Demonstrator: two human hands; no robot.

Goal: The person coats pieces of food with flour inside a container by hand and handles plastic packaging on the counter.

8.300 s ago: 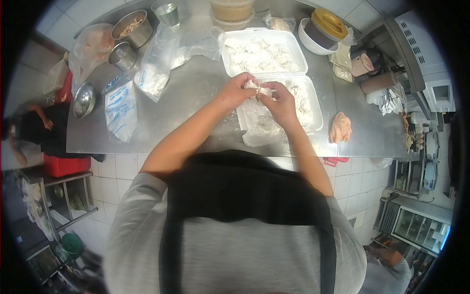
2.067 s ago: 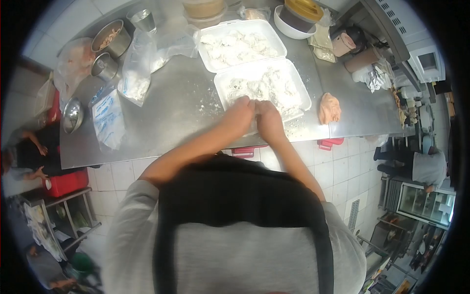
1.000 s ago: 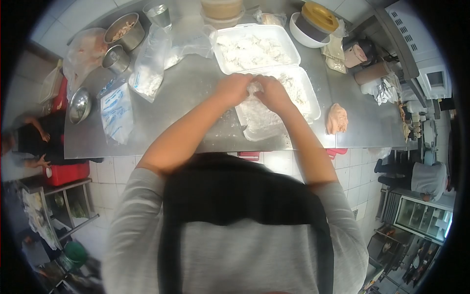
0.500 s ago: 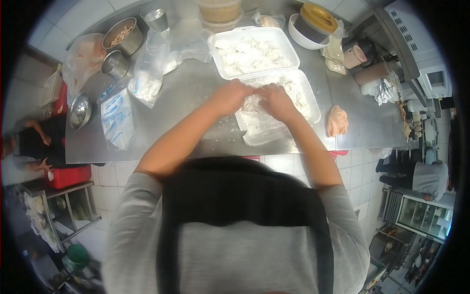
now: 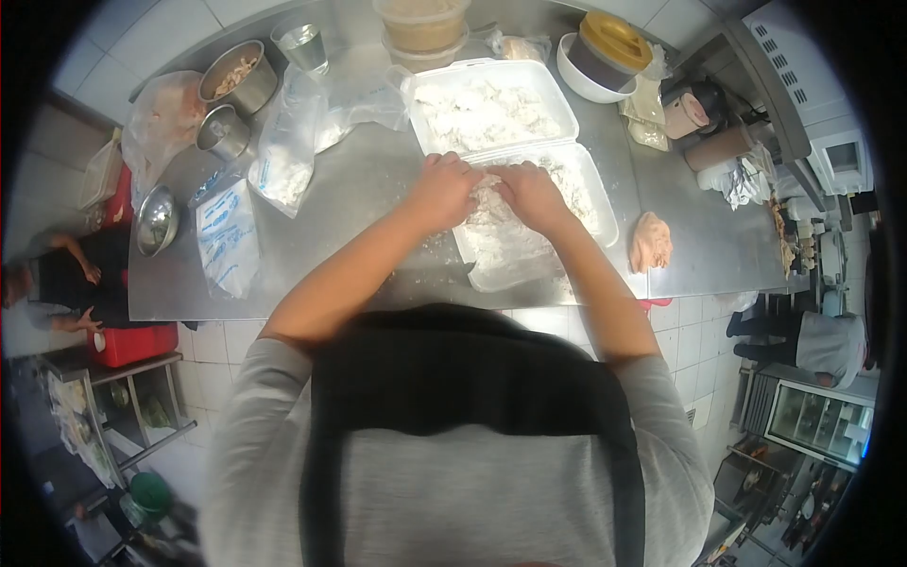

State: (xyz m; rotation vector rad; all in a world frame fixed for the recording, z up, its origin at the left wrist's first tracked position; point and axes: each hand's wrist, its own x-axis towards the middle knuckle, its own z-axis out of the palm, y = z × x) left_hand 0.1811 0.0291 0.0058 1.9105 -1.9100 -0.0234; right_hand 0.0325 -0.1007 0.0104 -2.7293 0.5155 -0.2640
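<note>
A white foam clamshell box (image 5: 609, 227) lies open on the steel table, with white flour (image 5: 487, 111) in both halves. Over the near half, my left hand (image 5: 444, 192) is closed, its fingers curled at the left side of a flour-coated piece (image 5: 487, 197). My right hand (image 5: 533, 196) grips the same piece from the right, thumb toward the left hand. The fingers hide much of the piece, so its kind cannot be made out. To the right of the box, a pink lump of raw meat (image 5: 652, 243) rests directly on the table.
Left on the steel table (image 5: 359, 208) are a flour bag (image 5: 282, 180), a blue-printed plastic bag (image 5: 228, 241), metal bowls and a pot (image 5: 248, 80). Behind the box stand plastic tubs (image 5: 422, 28); a yellow-lidded container (image 5: 616, 42) is back right. Other people stand far left and right.
Both hands have stayed over the near half, shifting slightly; more of the floured piece shows between them. The whole view has tilted a little, moving the table slightly down.
</note>
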